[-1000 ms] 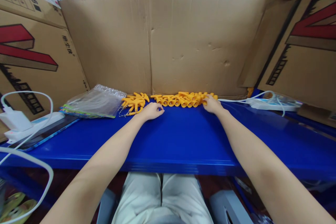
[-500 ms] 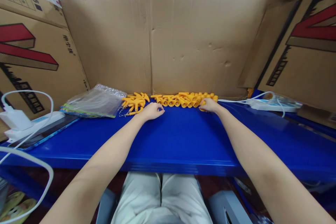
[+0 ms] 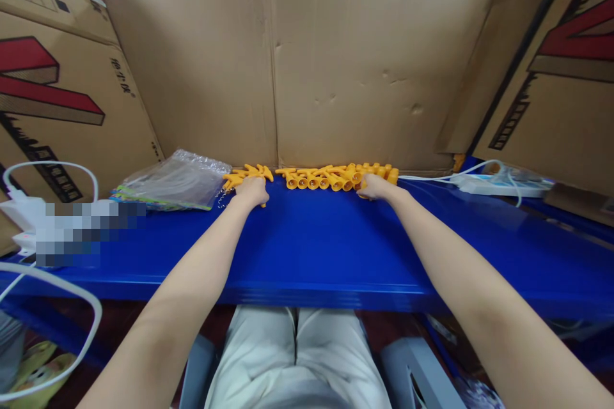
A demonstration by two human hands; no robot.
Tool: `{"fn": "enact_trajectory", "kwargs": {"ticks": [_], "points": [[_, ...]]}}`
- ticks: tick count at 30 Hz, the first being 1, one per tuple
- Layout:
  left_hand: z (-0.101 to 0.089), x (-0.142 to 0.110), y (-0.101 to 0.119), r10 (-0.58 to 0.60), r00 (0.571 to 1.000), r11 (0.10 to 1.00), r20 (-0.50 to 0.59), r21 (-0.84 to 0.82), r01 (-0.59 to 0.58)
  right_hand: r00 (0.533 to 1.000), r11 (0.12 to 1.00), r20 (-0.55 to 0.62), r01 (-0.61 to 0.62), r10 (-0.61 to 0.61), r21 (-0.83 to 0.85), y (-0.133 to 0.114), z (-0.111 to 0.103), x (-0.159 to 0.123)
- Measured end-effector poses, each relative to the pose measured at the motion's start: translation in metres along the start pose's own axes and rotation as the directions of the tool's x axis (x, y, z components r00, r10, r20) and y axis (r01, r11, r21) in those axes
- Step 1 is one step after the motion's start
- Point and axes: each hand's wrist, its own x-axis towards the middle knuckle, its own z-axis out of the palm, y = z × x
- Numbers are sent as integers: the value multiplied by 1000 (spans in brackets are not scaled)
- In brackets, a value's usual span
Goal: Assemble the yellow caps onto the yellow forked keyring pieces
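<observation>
My left hand (image 3: 252, 190) is closed at the front of a small heap of yellow branched plastic pieces (image 3: 249, 171). A bit of yellow sticks out below its fingers, and thin metal chains (image 3: 223, 197) lie beside it. My right hand (image 3: 377, 186) pinches a yellow cup-ended piece at the right part of a row. That row of yellow pieces (image 3: 313, 183) has its round hollow ends facing me and its stems pointing back. The fingers partly hide what each hand holds.
Clear plastic bags (image 3: 175, 182) lie left of the heap. Cardboard (image 3: 374, 70) walls the back of the blue table (image 3: 311, 249), with printed boxes at both sides. A white power strip (image 3: 503, 184) lies at right; a white cable (image 3: 91, 319) loops at left.
My left hand has moved left from beside the row to the heap and closed there. My right hand has shifted slightly left along the row. The view has tilted a little.
</observation>
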Motion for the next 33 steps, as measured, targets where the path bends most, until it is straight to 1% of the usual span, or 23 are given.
{"fn": "enact_trajectory", "kwargs": {"ticks": [3, 6, 8, 10, 12, 14, 17, 19, 23, 26, 30, 33], "points": [[1, 2, -1, 76, 996, 997, 48, 8, -76, 997, 997, 61, -60, 57, 41, -7, -2, -3], [-1, 2, -1, 147, 985, 989, 94, -15, -146, 995, 997, 76, -66, 62, 45, -17, -4, -8], [-4, 1, 0, 169, 976, 986, 135, -23, -167, 995, 1000, 96, -15, 14, 14, -26, -6, -12], [-6, -1, 0, 176, 970, 984, 166, 4, -179, 990, 997, 125, 75, -70, -32, -37, -8, -18], [-5, -2, 0, 180, 970, 980, 162, 58, -192, 980, 988, 137, 148, -142, -37, -50, -8, -25], [-2, -3, 0, 178, 975, 976, 132, 98, -192, 978, 985, 123, 171, -172, 11, -61, -6, -32], [4, -3, 0, 143, 986, 983, 80, 106, -151, 982, 984, 84, 166, -171, 62, -72, -1, -37], [7, -3, 0, 129, 991, 985, 42, 108, -133, 983, 985, 78, 162, -167, 66, -75, 2, -37], [8, -5, 1, 145, 988, 986, -45, 92, -140, 982, 983, 81, 163, -170, 85, -73, 6, -34], [6, -6, 3, 132, 982, 991, -136, 42, -128, 984, 985, 80, 155, -161, 77, -73, 6, -33], [6, -7, 7, 97, 959, 991, -267, -67, -119, 986, 987, 84, 137, -144, 81, -77, 5, -36], [6, -8, 9, 63, 943, 985, -327, -133, -111, 986, 988, 88, 137, -143, 66, -80, 6, -36]]}}
